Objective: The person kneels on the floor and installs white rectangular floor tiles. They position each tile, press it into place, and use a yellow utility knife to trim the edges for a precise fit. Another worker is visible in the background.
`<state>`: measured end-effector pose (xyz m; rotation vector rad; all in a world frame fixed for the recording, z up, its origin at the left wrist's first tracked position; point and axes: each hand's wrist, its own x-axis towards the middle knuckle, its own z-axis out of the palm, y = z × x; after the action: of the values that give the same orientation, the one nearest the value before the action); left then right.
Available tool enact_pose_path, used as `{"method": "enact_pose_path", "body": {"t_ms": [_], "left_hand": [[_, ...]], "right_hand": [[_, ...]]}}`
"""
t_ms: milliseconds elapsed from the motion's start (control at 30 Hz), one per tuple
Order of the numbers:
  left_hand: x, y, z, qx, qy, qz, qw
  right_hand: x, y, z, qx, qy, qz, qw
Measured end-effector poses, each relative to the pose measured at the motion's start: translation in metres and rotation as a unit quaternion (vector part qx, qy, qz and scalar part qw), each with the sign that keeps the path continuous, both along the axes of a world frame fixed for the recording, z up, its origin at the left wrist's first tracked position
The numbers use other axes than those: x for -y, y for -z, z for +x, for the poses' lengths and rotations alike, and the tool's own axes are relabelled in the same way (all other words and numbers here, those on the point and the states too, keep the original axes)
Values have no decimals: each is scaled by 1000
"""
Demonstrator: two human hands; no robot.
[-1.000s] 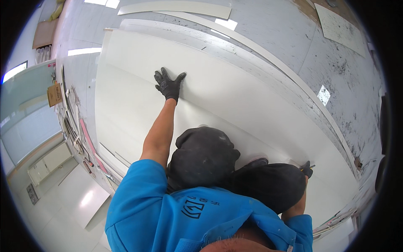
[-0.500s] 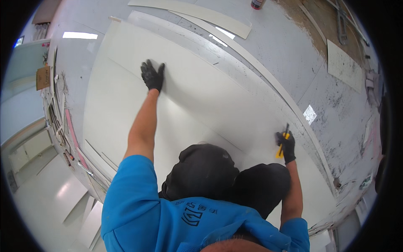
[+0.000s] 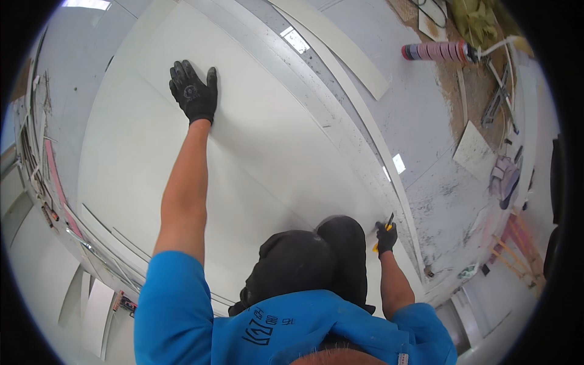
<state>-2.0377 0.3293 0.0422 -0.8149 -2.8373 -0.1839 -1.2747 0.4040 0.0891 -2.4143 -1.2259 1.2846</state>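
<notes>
A large white board lies flat on the floor under me. My left hand, in a black glove, presses flat on the board with the arm stretched far out and the fingers spread. My right hand, also gloved in black, grips a yellow and black utility knife close to the board's right edge, beside my black-clad knees. My blue shirt fills the bottom of the view.
White strips lie on the grey floor beyond the board. A pink sealant cartridge in a gun lies at the upper right, near board offcuts and scattered debris. Stacked panels and trim line the left side.
My right hand has come up into plain view holding the knife at the board's right edge. My left hand stays pressed flat on the board while my head shifts over it.
</notes>
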Motion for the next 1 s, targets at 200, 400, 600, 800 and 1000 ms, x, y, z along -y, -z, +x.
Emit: {"method": "enact_pose_path", "body": {"t_ms": [200, 400, 600, 800, 1000], "left_hand": [[2, -20, 3, 19, -15, 6, 1000], [0, -27, 5, 53, -25, 15, 998], [-8, -38, 4, 92, -38, 23, 995], [-3, -40, 6, 113, -41, 37, 992], [-7, -41, 5, 99, -33, 49, 993]], "right_hand": [[-114, -7, -336, -206, -185, -35, 960], [-132, -29, -652, -196, -597, 57, 776], [-134, -13, -769, -106, -718, 144, 672], [-142, -28, -778, -90, -742, 83, 659], [-144, -22, -699, -117, -736, 156, 648]]}}
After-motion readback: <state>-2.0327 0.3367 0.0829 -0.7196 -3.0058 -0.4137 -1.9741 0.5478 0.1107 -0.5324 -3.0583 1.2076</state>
